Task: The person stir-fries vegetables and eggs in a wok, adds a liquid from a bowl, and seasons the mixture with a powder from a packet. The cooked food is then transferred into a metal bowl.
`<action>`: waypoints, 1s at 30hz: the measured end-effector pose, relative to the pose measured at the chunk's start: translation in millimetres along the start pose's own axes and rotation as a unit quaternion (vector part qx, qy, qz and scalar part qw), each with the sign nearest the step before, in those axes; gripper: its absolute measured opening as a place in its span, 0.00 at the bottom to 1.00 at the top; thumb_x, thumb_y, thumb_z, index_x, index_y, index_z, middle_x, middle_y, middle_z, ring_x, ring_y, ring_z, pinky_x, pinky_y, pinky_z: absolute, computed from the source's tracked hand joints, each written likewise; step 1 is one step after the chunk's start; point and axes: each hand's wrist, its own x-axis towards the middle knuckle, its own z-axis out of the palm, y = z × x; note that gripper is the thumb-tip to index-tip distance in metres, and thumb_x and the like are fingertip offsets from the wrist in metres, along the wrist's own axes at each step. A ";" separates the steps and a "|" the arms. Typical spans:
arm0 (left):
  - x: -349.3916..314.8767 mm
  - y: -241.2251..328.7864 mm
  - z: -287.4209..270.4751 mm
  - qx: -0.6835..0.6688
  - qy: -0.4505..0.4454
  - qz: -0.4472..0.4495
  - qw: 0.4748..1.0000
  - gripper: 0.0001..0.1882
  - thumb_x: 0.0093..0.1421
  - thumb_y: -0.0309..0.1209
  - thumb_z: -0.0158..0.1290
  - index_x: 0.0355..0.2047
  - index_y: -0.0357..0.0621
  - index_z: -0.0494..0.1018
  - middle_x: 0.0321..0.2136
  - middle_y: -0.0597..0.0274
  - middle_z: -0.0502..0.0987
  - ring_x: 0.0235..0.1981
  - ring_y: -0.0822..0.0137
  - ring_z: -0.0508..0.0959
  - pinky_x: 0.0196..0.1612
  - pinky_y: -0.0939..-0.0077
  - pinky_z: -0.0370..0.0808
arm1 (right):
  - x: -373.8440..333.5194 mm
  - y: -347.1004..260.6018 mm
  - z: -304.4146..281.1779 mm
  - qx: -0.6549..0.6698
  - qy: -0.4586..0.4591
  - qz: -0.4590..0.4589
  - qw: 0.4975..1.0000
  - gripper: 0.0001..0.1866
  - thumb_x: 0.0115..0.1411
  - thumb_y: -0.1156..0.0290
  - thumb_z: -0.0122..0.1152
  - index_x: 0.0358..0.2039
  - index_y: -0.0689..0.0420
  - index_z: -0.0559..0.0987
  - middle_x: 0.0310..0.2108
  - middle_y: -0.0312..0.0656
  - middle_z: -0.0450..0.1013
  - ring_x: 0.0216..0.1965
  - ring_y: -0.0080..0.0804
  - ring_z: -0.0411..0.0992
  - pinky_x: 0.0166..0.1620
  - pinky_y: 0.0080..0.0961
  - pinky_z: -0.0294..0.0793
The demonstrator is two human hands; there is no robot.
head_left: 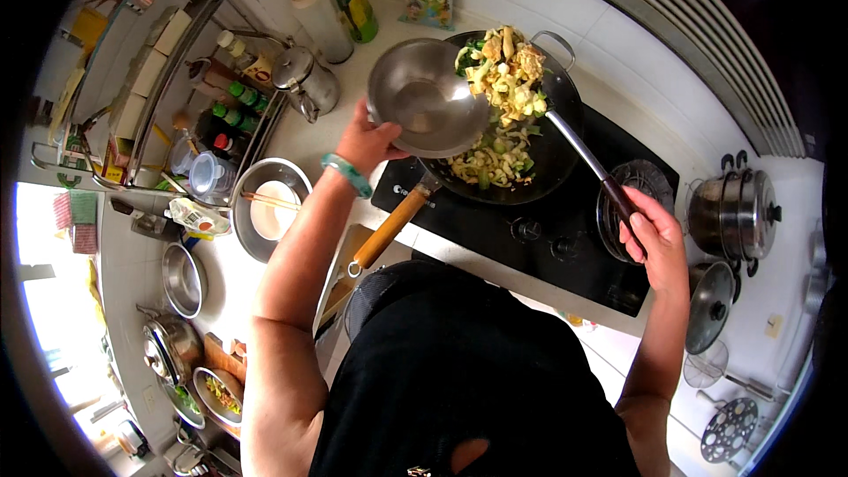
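head view: at ten o'clock of a round black wok [564, 88], a round silver-steel bowl [415, 93] is gripped by the left hand's [365, 138] fingers; at twelve, chopped yellow-green food [508, 79] is held on a brown-handled metal utensil [583, 151] grasped by the right hand's [658, 234], presumably against spills.

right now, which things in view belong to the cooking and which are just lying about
In use:
- wok
- steel bowl, in the left hand
- long-handled utensil, in the right hand
- chopped food, heaped on it

Seemingly just lying about:
- yellow-capped jar
- metal kettle
- chopsticks
- perforated skimmer
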 end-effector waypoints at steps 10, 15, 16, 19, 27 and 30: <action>-1.2 -12.3 41.0 -0.099 -0.103 -0.064 0.988 0.27 0.55 0.22 0.48 0.55 0.43 0.55 0.43 0.51 0.72 0.37 0.58 0.79 0.37 0.67 0.81 | -5.9 -0.7 31.2 -0.423 0.092 -0.259 0.863 0.23 0.53 0.78 0.61 0.51 0.48 0.75 0.27 0.43 0.66 0.24 0.38 0.68 0.28 0.30 0.68; -0.2 -24.1 29.0 -0.075 -0.077 -0.065 0.992 0.27 0.55 0.21 0.47 0.56 0.43 0.54 0.43 0.51 0.71 0.37 0.58 0.79 0.37 0.66 0.81 | -14.7 -20.2 19.3 -0.438 0.109 -0.277 0.848 0.23 0.52 0.79 0.60 0.50 0.50 0.76 0.28 0.41 0.69 0.25 0.34 0.69 0.30 0.28 0.69; 0.5 -25.7 25.5 -0.085 -0.073 -0.061 0.992 0.28 0.56 0.21 0.47 0.56 0.43 0.54 0.43 0.51 0.71 0.37 0.57 0.79 0.37 0.66 0.81 | -12.5 -20.5 15.8 -0.402 0.114 -0.278 0.865 0.22 0.53 0.79 0.59 0.50 0.51 0.75 0.29 0.40 0.71 0.26 0.30 0.69 0.30 0.27 0.69; -0.9 -23.2 14.3 -0.101 -0.049 -0.048 0.993 0.26 0.56 0.21 0.47 0.56 0.45 0.55 0.44 0.52 0.71 0.37 0.58 0.79 0.37 0.66 0.81 | -10.4 -22.0 -5.3 -0.236 0.124 -0.093 0.959 0.19 0.59 0.76 0.54 0.52 0.53 0.74 0.26 0.31 0.70 0.22 0.15 0.63 0.25 0.14 0.63; -5.5 0.7 -32.1 -0.036 0.052 0.045 0.997 0.24 0.57 0.21 0.46 0.54 0.46 0.59 0.46 0.55 0.72 0.40 0.60 0.78 0.37 0.68 0.80 | 25.6 -33.3 -17.6 -0.491 0.072 -0.091 0.863 0.16 0.58 0.73 0.55 0.47 0.56 0.74 0.33 0.54 0.75 0.33 0.45 0.75 0.38 0.29 0.72; -5.4 5.3 -48.6 -0.046 0.078 0.055 0.994 0.23 0.57 0.21 0.46 0.54 0.46 0.60 0.44 0.56 0.73 0.38 0.61 0.78 0.36 0.70 0.81 | 34.5 -56.7 -11.0 -0.557 0.018 -0.031 0.830 0.16 0.58 0.72 0.54 0.47 0.58 0.74 0.33 0.53 0.75 0.34 0.48 0.74 0.38 0.30 0.72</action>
